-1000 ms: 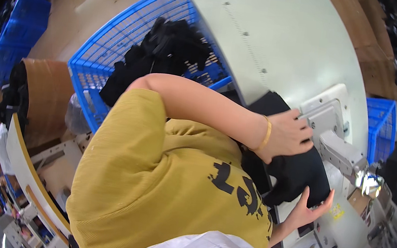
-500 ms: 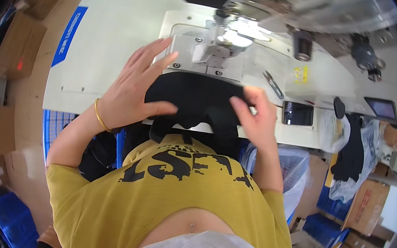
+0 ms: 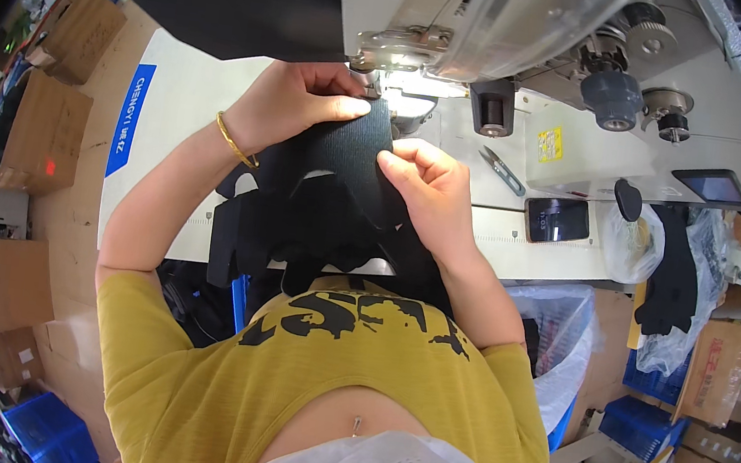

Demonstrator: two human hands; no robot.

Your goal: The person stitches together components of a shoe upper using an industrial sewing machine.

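Observation:
A piece of black ribbed fabric is stretched between my two hands, its far end right under the lit needle area of the sewing machine. My left hand pinches the far left edge, thumb on top, with some fingertips hidden near the machine's foot. At the right edge my right hand grips the fabric between thumb and bent fingers. More black fabric with cut-out, tab-like edges spreads toward me and hangs over the table's front edge.
Thread snips and a phone lie right of my right hand on the white machine table. A plastic bag and black fabric are farther right. The machine head overhangs the far side. Cardboard boxes stand at left.
Both hands have moved away from me toward the needle, and my left hand has gone from spread fingers to a pinch. The black fabric is turned and now reaches the machine's foot.

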